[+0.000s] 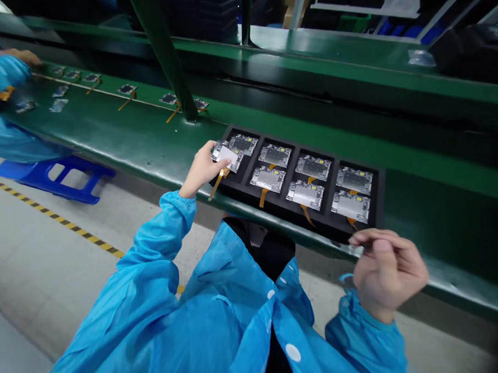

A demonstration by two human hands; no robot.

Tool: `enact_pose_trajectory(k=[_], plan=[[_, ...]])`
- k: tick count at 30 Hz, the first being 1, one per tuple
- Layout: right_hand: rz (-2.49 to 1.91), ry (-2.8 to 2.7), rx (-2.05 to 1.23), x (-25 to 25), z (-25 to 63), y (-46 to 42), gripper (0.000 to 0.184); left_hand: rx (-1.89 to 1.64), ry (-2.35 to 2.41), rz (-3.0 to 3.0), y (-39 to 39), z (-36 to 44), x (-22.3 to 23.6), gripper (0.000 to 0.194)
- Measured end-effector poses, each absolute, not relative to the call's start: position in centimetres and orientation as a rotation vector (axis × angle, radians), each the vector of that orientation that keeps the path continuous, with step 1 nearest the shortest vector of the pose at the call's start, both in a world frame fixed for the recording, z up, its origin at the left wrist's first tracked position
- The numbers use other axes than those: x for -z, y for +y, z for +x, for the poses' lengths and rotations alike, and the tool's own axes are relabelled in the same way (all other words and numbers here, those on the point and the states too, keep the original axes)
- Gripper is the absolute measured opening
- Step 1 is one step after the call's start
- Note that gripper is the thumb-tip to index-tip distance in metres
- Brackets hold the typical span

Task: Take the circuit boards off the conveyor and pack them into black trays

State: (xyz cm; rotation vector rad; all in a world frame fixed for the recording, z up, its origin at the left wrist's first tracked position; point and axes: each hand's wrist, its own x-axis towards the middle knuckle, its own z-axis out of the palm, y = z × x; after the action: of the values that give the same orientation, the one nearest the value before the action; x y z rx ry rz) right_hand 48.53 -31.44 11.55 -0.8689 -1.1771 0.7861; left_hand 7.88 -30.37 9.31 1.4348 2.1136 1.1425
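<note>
My left hand (203,168) pinches a small circuit board (229,157) by its edge, thumb on top over a pale grey plate. An orange ribbon cable (218,184) hangs from that board. It is held over the left end of a black foam tray (379,192), partly covering another circuit board (243,143) lying in the left compartment. The other compartments each hold two boards, several with orange ribbons at the front. Beyond the tray's front right corner is my right hand (389,272), fingers curled together with the thumb against them; whatever they may hold is hidden.
A green workbench (144,132) runs across, with more boards (126,89) in a row at its left. A green post (166,56) rises behind the tray. A co-worker's blue sleeve (8,74) is at far left, above a blue stool (59,175).
</note>
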Motion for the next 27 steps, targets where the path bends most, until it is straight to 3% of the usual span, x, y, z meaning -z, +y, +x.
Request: enact_pose_trajectory(k=[8,16,24,27], plan=[[-1.198,-0.864,-0.541,-7.2,55.8,-22.8,0.031,-0.909,1.941,1.214,-30.1,7.2,-10.1,0.056],[-1.588,-0.937,-0.62,-1.6,57.2,-18.5,0.043,-0.603,2.172,1.643,-32.1,6.6,-13.5,0.028],[-1.666,-0.905,-0.619,-0.5,57.4,-18.3,0.019,-0.565,2.174,1.734,-29.1,4.7,-15.6,0.025],[-1.758,-0.885,-0.622,-1.1,57.3,-18.2,0.023,-0.318,2.087,1.813,-27.2,4.0,-17.1,0.024]])
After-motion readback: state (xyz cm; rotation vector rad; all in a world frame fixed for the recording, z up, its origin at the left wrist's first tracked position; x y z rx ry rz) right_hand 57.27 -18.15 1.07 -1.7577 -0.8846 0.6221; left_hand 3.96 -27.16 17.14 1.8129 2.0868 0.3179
